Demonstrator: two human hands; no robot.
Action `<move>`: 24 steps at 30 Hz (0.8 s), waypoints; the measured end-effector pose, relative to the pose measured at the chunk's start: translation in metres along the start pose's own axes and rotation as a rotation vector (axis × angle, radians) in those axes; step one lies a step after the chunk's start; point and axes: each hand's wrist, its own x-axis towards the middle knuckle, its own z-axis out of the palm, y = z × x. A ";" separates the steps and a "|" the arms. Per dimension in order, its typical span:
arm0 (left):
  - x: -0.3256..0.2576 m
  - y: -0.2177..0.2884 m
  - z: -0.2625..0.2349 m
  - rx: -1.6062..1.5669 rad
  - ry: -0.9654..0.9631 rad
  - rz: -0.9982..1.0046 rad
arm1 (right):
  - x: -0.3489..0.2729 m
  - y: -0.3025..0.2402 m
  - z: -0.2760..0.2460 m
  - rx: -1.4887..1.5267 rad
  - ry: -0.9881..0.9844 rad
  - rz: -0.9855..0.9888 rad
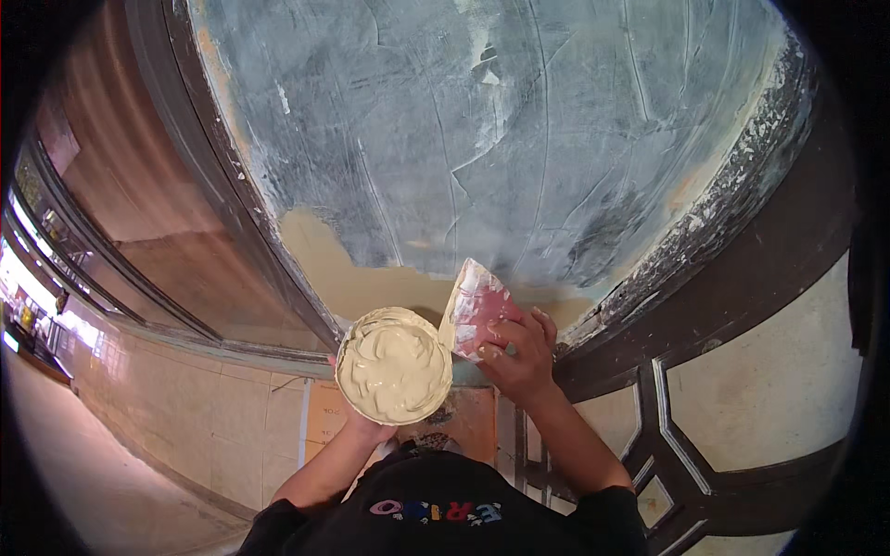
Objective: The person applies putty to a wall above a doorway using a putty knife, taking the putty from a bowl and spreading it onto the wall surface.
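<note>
from where i stand, the person's two hands are apart, each clamped on its own thing. the left hand (373,429) grips a round tub (342,372) from below and from its left side, with most of its fingers hidden under it. the tub is in front of the black shirt (436,533), filled with cream-coloured filler paste (394,366) that is swirled into soft ridges (rather like cake icing) and smeared around the rim.

the right hand (519,360), with a ring (511,349) on one finger, pinches a reddish-pink, wedge-shaped spreader (489,310) spattered with pale paste. the spreader is just beside the tub's right rim; i cannot tell whether they touch. its pointed end is turned up toward a blue-grey panel (399,157), streaked and ridged.

along the panel's lower part runs a patch of cream coating (338,278), higher at the left. a dark frame (751,269) borders the panel on the right, its inner edge flecked with white. tiled floor (232,408) spreads to the lower left.
</note>
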 end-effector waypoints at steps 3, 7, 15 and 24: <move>0.000 -0.001 0.011 0.006 0.013 -0.026 | 0.001 0.001 -0.004 0.019 0.009 0.042; -0.001 -0.008 0.015 0.000 -0.077 -0.108 | 0.005 -0.003 -0.007 -0.042 0.049 0.046; 0.003 -0.021 0.008 0.015 -0.028 -0.143 | 0.013 -0.007 -0.007 -0.083 0.059 0.020; 0.003 -0.037 0.006 0.010 -0.037 -0.098 | 0.020 -0.024 -0.007 -0.086 0.051 0.017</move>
